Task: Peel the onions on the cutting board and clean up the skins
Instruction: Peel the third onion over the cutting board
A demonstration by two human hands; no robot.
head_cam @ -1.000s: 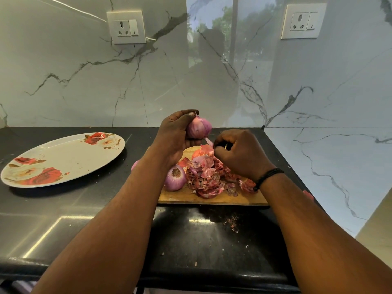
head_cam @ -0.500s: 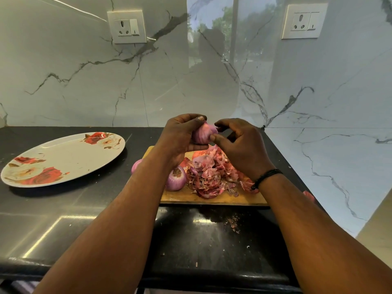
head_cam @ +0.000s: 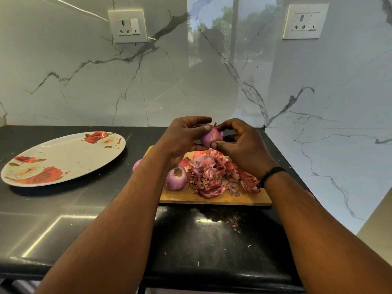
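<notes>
Both hands are holding one purple onion [head_cam: 212,136] in the air, above the far end of the cutting board [head_cam: 214,198]. The left hand [head_cam: 182,141] is gripping it from the left, its thumb pressing on the top and its fingers curling round underneath. The right hand [head_cam: 241,145] is gripping it from the right: the thumb is pressing on the lower front of the onion and the forefinger is bending over the papery tip at the top, the other fingers curling behind. A dark band [head_cam: 270,176] is sitting around the right wrist.

Below the hands, a heap of reddish-pink onion skins [head_cam: 214,175] is lying across the middle of the wooden board, spreading toward its right side. Just to the left of the heap, a second onion [head_cam: 176,177] is resting on the board with its cut root end facing up, touching the skins. Part of a third onion [head_cam: 137,164] is showing beyond the left forearm, at the board's left edge; whether it is sitting on the board or on the counter cannot be told.

The board is lying on a glossy black counter [head_cam: 84,219], with small skin crumbs [head_cam: 234,223] scattered in front of it. Well to the left, an oval white plate [head_cam: 63,158] with red rose prints is sitting on the counter. Behind, a white marble-patterned wall [head_cam: 84,81] is carrying two wall sockets, the left socket [head_cam: 127,26] and the right socket [head_cam: 303,21].
</notes>
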